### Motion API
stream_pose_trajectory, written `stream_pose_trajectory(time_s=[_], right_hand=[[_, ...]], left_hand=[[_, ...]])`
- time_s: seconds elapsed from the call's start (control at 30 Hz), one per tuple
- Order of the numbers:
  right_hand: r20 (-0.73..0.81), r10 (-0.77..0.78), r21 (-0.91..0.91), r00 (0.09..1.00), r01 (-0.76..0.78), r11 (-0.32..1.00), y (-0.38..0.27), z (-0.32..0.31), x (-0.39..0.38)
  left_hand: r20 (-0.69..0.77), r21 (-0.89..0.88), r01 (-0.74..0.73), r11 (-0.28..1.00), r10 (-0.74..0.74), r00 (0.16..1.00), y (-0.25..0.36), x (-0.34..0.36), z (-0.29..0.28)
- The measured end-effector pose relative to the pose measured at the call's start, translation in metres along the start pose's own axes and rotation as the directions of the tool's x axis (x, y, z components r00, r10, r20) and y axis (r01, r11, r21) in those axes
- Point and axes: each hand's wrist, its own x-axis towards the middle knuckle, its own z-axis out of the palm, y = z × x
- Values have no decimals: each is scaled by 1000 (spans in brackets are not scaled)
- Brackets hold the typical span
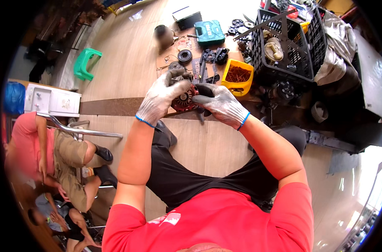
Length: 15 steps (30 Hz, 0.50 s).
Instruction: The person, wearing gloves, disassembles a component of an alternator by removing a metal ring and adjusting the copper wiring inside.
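Dark red and round, with a ring of slots or teeth around its hub, the part is up between both hands, just above the brown sheet on the floor. Left hand has its thumb and fingers curled in close at the upper left edge. Can't tell if there's something small pinched up there too, fingertips are too dark and bunched. Right hand grips the right edge, thumb on the near face, the other fingers partly hidden behind. Both are in whitish knit gloves with grey fingers and blue cuffs.

Just past the hands there's a black ring lying flat, with a teal case further back. Yellow tub sits right of the part, with a heap of rusty brown bits in it. Beside that is a big black crate with loose stuff inside. Off left: a green stool, and nearer, a seated person in a pink shirt, with another person lower down.
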Motion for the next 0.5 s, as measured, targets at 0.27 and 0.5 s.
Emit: stream_pose_trajectory(time_s=[0.27, 0.5], right_hand=[[-149, 0, 176, 989, 27, 984, -3, -9, 8], [-205, -90, -28, 975, 86, 996, 18, -13, 17]], left_hand=[[174, -498, 165, 851, -89, 981, -17, 9, 11], [-42, -624, 71, 779, -124, 991, -18, 15, 26]])
